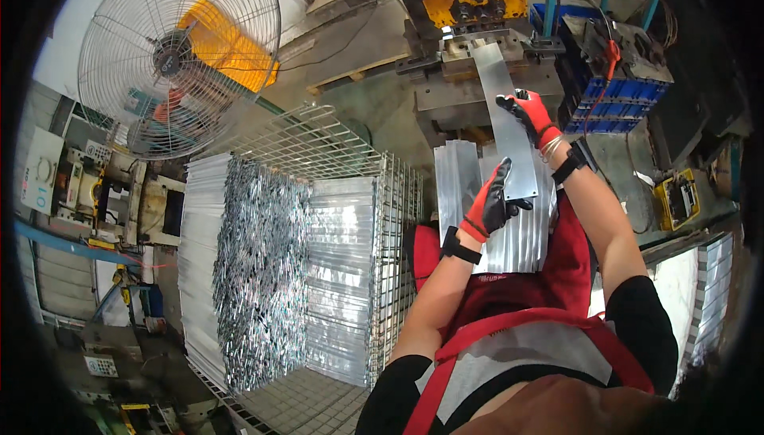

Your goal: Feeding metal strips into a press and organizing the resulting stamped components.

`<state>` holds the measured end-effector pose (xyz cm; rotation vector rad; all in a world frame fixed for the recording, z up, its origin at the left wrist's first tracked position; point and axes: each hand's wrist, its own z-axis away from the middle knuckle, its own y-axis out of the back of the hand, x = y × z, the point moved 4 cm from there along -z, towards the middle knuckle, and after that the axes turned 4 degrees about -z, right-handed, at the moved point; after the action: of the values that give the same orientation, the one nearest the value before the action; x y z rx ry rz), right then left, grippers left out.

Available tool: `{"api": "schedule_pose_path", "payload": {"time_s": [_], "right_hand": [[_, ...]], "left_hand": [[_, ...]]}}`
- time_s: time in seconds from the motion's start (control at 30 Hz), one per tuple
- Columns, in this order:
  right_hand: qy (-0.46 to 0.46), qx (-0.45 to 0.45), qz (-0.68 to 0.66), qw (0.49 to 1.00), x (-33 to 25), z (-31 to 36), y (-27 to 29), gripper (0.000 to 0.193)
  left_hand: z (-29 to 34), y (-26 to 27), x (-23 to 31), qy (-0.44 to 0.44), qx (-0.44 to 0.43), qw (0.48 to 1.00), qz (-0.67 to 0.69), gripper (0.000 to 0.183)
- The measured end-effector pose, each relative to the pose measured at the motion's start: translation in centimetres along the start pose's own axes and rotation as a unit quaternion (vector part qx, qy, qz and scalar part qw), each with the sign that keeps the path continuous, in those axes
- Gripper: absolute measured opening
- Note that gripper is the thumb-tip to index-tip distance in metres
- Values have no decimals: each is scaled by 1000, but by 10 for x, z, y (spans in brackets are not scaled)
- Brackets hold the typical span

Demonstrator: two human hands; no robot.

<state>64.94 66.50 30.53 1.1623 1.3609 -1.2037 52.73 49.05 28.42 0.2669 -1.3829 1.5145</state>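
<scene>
A long flat metal strip (509, 139) slants away from me, with small holes at its near end. My left hand (492, 206), in a red and black glove, grips that near end by its left edge, thumb along the side. Farther up, my right hand (532, 117), gloved alike, is closed on the strip's right edge. The strip's far end reaches the metal die block (469, 51) of a press; whether it rests on the block I cannot tell. Below the strip, a stack of similar metal strips (455, 184) lies in front of my lap, partly covered by my left hand.
On my left stands a wire mesh cage (394, 220) packed with stacked metal strips (338, 236). A large caged fan (171, 57) stands beyond it. Blue crates (613, 101) sit right of the press, and a yellow bin (678, 198) is at far right.
</scene>
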Motion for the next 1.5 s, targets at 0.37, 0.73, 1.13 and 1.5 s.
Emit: {"api": "schedule_pose_path", "payload": {"time_s": [0.37, 0.73, 1.13, 1.5], "right_hand": [[3, -108, -182, 977, 47, -48, 6, 26], [-7, -104, -185, 977, 36, -42, -6, 21], [-65, -68, -115, 989, 45, -42, -1, 32], [32, -150, -122, 981, 21, 10, -4, 37]], "left_hand": [[-35, 5, 33, -50, 112, 992, -39, 19], [-49, 27, 20, -61, 53, 997, -16, 23], [-36, 12, 28, -20, 129, 990, -47, 27], [-8, 21, 1, -223, 12, 952, -209, 27]]}}
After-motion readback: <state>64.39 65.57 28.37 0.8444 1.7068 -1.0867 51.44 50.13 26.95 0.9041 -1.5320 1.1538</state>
